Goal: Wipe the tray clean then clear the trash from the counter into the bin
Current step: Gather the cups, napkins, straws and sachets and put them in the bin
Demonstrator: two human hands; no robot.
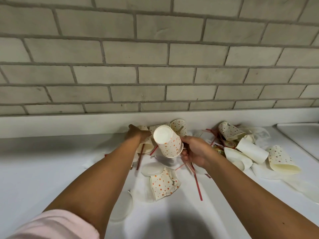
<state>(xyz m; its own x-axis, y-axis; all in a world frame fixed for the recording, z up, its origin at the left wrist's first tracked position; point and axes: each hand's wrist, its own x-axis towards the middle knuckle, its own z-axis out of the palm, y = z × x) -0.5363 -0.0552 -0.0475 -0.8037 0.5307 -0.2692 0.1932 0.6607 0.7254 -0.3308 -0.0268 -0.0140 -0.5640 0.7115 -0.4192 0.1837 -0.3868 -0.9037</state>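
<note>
A dotted cup (170,142) is gripped, base up, in the curled fingers of the right hand (195,150) over the counter (43,161). Left of the cup, the left hand (138,133) is laid on more cups (147,148); whether its fingers grasp cannot be told. Straws (197,183) below the cup could be knocked floorward if the pile is raked hastily.

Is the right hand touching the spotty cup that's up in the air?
Touching. The head view shows the right hand with its fingers curled round the spotty cup near its open end.
</note>
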